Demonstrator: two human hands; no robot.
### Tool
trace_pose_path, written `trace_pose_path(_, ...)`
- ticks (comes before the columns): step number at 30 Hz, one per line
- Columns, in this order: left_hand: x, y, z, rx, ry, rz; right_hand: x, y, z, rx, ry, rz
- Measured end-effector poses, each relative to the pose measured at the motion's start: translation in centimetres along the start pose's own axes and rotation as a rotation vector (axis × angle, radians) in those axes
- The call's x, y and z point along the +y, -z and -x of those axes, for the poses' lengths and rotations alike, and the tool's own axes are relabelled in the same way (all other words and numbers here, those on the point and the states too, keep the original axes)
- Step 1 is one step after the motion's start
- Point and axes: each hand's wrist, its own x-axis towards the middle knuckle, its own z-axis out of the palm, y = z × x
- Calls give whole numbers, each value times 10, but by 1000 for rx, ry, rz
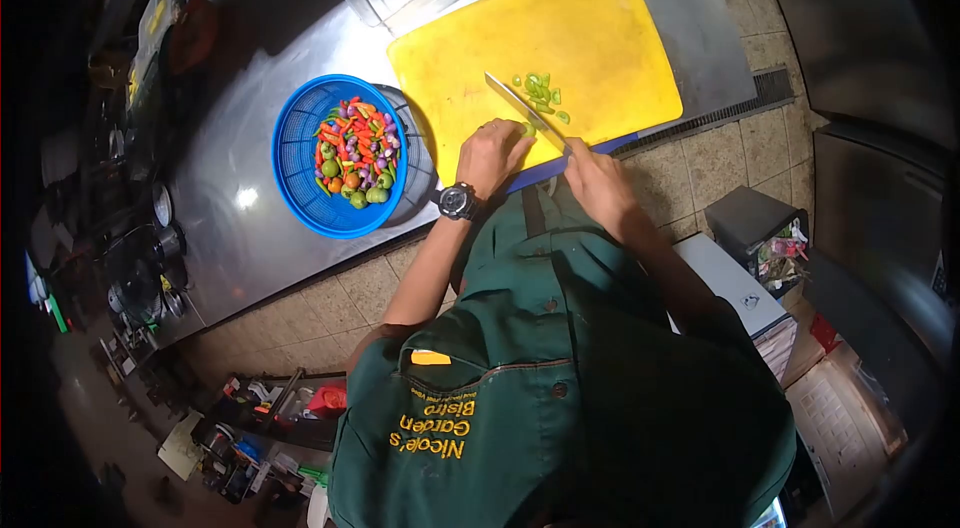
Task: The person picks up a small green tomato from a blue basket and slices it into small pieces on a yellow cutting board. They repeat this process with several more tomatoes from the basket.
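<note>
A knife (pixel 524 109) with a long bright blade lies slanted across the near half of the yellow board (pixel 600 28), its tip toward the board's middle and its handle at the near edge, in the right hand (pixel 596 180). A green pepper (pixel 527 129) sits at the near edge, just beside the blade, pinned under the fingertips of the left hand (pixel 490 156). Small green slices (pixel 543 93) lie scattered just beyond the blade, near the board's centre.

On the yellow cutting board (pixel 560 38), the right hand (pixel 597 178) grips a knife (pixel 525 110), blade pointing to ten o'clock. The left hand (pixel 490 153) pins a green pepper (pixel 526 129). Cut slices (pixel 541 92) lie at one o'clock; a blue basket (pixel 295 163) of peppers sits at nine.
</note>
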Motion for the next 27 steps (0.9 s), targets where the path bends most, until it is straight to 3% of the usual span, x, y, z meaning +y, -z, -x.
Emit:
trace_pose_path(6, -1, -3, -2, 84, -193, 20, -7, 0, 3, 43, 45, 74)
trace_pose_path(16, 0, 3, -1, 56, -234, -11, -28, 37, 4, -147, 39, 329)
trace_pose_path(23, -9, -3, 2, 113, -251, -20, -6, -6, -10, -14, 149, 269)
trace_pose_path(27, -13, -8, 5, 140, -263, -26, -22, 19, -3, -31, 170, 330)
